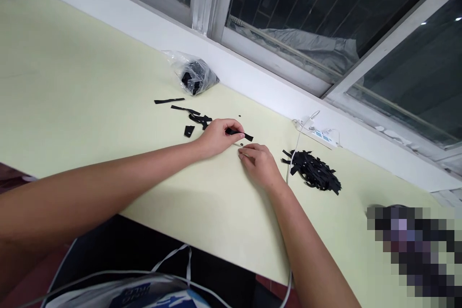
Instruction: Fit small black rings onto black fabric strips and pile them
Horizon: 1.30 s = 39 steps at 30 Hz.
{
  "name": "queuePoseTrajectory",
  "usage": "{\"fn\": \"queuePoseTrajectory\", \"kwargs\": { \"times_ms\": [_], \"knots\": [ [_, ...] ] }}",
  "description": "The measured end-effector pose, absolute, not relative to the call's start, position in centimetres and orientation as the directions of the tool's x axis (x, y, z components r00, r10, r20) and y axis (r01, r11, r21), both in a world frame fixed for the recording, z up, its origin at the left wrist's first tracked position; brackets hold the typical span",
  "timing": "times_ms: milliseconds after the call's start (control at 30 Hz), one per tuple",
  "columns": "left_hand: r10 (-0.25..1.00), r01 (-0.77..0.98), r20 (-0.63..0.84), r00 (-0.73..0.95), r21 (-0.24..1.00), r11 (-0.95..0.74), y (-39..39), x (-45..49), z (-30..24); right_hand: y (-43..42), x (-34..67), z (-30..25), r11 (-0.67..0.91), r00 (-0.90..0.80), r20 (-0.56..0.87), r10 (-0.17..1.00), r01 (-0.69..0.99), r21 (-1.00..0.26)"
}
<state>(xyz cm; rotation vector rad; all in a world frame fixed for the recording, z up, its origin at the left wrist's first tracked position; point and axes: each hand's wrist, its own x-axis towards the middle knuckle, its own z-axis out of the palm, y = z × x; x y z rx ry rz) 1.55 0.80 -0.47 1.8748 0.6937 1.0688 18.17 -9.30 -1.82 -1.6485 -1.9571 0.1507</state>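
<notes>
My left hand [221, 137] pinches a short black fabric strip [248, 137], whose free end sticks out to the right past the fingertips. Just below and to the right, my right hand [259, 161] has thumb and fingers closed together near the tabletop; whatever they hold, if anything, is too small to make out. A tiny dark ring-like piece [241, 144] lies between the two hands. Beyond the left wrist sits a small cluster of black strips [199, 119], with a black fabric patch [189, 131] beside it. Right of my right hand spreads a big pile of black strips [315, 171].
A clear plastic bag [198, 77] with black pieces stands against the white ledge. Two single strips lie in front of it. A white cable [294, 147] crosses the pale table [90, 91] from a power strip [319, 134]. A blurred dark object [411, 245] is at the right.
</notes>
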Motion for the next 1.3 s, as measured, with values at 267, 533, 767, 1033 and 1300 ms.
{"fn": "queuePoseTrajectory", "kwargs": {
  "times_ms": [267,533,767,1033,1300],
  "knots": [
    [0.813,0.050,0.370,0.450,0.898,-0.437,1.3,1.5,-0.1,-8.9,18.2,-2.3,0.227,-0.033,0.375,0.926,0.843,-0.488],
    [0.827,0.041,0.388,0.406,0.897,-0.441,1.7,1.5,-0.1,-9.0,17.9,-2.0,0.274,-0.089,0.367,0.926,0.826,-0.492],
    [0.871,0.047,0.383,0.308,0.908,-0.416,2.8,1.0,-0.2,-9.0,20.2,-2.5,0.130,0.134,0.420,0.897,0.831,-0.542],
    [0.871,0.057,0.391,0.296,0.903,-0.425,3.0,1.1,-0.4,-7.8,18.7,-3.0,0.188,-0.037,0.399,0.916,0.919,-0.346],
    [0.875,0.040,0.367,0.317,0.916,-0.399,2.8,1.2,-0.4,-8.5,18.6,-1.7,0.091,-0.001,0.275,0.961,0.944,-0.317]
  ]
}}
